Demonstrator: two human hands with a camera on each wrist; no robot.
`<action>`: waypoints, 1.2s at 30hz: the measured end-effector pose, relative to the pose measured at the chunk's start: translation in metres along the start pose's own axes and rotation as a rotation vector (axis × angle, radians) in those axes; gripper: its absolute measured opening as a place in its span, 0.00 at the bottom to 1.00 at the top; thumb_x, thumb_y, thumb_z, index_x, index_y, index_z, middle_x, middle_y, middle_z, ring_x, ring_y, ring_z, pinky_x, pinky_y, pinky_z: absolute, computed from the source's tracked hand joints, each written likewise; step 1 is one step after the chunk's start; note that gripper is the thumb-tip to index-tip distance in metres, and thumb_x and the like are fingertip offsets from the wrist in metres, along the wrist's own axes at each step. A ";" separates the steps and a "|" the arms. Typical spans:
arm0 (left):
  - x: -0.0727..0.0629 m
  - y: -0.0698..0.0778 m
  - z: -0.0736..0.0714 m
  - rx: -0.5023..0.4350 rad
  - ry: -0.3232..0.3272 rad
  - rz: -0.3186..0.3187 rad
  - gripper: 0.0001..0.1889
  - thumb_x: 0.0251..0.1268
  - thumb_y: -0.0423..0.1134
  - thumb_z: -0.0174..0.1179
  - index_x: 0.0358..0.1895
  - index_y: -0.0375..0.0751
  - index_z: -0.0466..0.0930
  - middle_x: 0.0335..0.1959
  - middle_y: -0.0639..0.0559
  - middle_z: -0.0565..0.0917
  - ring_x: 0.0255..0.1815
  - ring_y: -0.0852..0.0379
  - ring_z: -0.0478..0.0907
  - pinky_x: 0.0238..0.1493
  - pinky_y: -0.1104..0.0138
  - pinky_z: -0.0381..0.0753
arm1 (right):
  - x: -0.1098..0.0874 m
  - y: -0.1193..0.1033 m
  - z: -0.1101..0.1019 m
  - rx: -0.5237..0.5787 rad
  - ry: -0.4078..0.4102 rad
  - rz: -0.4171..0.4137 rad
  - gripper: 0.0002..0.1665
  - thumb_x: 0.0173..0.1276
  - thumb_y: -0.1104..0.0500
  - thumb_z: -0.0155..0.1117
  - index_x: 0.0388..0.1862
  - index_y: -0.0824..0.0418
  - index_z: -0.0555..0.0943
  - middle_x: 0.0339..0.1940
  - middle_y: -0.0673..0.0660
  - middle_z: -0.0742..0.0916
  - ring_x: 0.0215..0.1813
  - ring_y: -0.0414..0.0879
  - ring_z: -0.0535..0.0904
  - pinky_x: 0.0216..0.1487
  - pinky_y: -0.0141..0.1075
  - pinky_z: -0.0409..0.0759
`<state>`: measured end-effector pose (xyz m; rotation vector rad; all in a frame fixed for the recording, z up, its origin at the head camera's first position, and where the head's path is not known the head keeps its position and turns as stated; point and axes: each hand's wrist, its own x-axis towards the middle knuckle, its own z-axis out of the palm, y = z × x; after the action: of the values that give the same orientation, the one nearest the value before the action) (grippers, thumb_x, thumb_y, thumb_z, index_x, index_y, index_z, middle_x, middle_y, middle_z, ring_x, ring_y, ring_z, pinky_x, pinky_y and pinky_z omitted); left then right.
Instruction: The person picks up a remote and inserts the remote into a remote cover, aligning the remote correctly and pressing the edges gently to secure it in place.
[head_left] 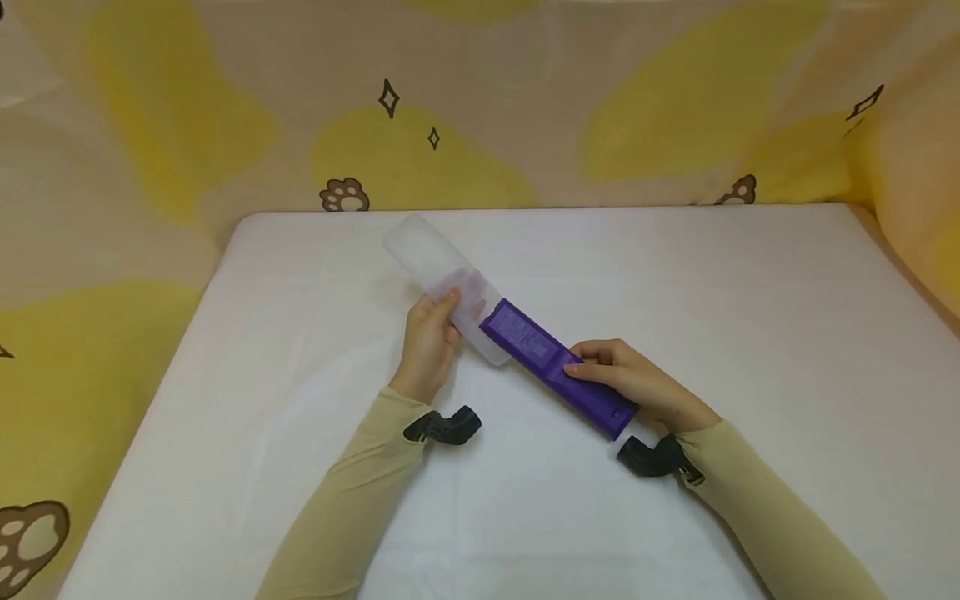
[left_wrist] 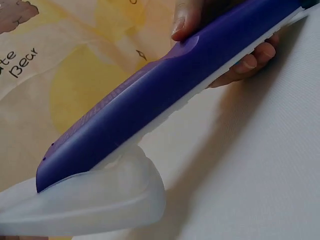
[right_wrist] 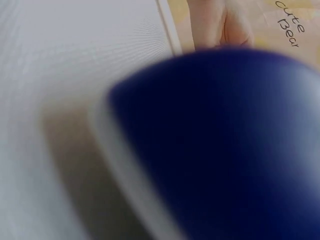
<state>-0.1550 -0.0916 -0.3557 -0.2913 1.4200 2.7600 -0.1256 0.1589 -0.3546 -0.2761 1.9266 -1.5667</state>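
Observation:
My left hand (head_left: 426,346) grips a long translucent soft-looking sleeve (head_left: 420,250), thumb on top and fingers showing faintly through it from behind. My right hand (head_left: 630,379) holds a purple-backed remote control (head_left: 536,346) near its lower end, thumb on the back and fingers underneath. A label panel shows on the remote's upturned back. In the left wrist view, the far end of the remote (left_wrist: 140,110) meets the mouth of the sleeve (left_wrist: 120,195), and a pale, bumpy face runs along its underside. The remote (right_wrist: 210,140) fills much of the right wrist view, blurred.
A white-covered table (head_left: 225,467) lies beneath both hands. Behind it hangs a yellow and beige patterned cloth (head_left: 480,100), which continues at the left and right sides. Black curved wrist devices (head_left: 453,427) stick out from both sleeve cuffs.

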 end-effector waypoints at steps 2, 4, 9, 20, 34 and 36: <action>0.000 0.000 -0.001 -0.041 -0.022 0.003 0.14 0.73 0.28 0.43 0.57 0.26 0.64 0.56 0.39 0.73 0.50 0.55 0.78 0.49 0.69 0.79 | 0.001 0.000 0.000 -0.001 -0.006 -0.009 0.15 0.69 0.57 0.58 0.46 0.69 0.77 0.30 0.54 0.82 0.29 0.41 0.77 0.27 0.30 0.78; -0.001 0.000 -0.002 -0.082 -0.063 0.013 0.17 0.73 0.28 0.42 0.61 0.24 0.61 0.61 0.36 0.70 0.57 0.52 0.74 0.57 0.63 0.76 | 0.001 -0.001 0.000 -0.003 -0.007 -0.017 0.16 0.69 0.57 0.58 0.46 0.69 0.77 0.30 0.54 0.82 0.29 0.41 0.77 0.27 0.30 0.78; -0.003 -0.002 -0.003 -0.103 -0.161 0.043 0.19 0.74 0.28 0.40 0.64 0.24 0.60 0.65 0.36 0.69 0.64 0.50 0.68 0.62 0.60 0.70 | 0.001 -0.001 0.000 -0.026 -0.004 -0.034 0.16 0.69 0.58 0.57 0.47 0.70 0.77 0.31 0.55 0.83 0.30 0.41 0.78 0.29 0.30 0.79; -0.003 -0.005 -0.003 -0.099 -0.264 0.053 0.20 0.73 0.29 0.41 0.65 0.25 0.60 0.64 0.36 0.69 0.63 0.52 0.69 0.66 0.63 0.66 | -0.001 0.001 -0.001 -0.051 -0.020 -0.078 0.15 0.69 0.60 0.57 0.48 0.71 0.77 0.30 0.52 0.84 0.30 0.40 0.77 0.30 0.29 0.77; -0.004 -0.002 -0.002 -0.079 -0.335 0.050 0.21 0.73 0.28 0.40 0.66 0.24 0.57 0.67 0.30 0.62 0.66 0.46 0.66 0.68 0.63 0.62 | -0.001 0.001 -0.001 -0.062 -0.053 -0.079 0.18 0.69 0.60 0.56 0.51 0.72 0.77 0.34 0.54 0.84 0.34 0.41 0.78 0.34 0.31 0.79; -0.004 -0.002 -0.003 -0.076 -0.348 0.045 0.21 0.73 0.28 0.40 0.66 0.24 0.57 0.67 0.30 0.62 0.66 0.46 0.66 0.68 0.63 0.62 | -0.001 0.001 -0.001 -0.063 -0.054 -0.078 0.18 0.69 0.60 0.56 0.51 0.72 0.77 0.34 0.54 0.84 0.34 0.41 0.79 0.34 0.31 0.79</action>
<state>-0.1505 -0.0924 -0.3581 0.2137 1.2490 2.7264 -0.1253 0.1605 -0.3549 -0.4212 1.9470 -1.5338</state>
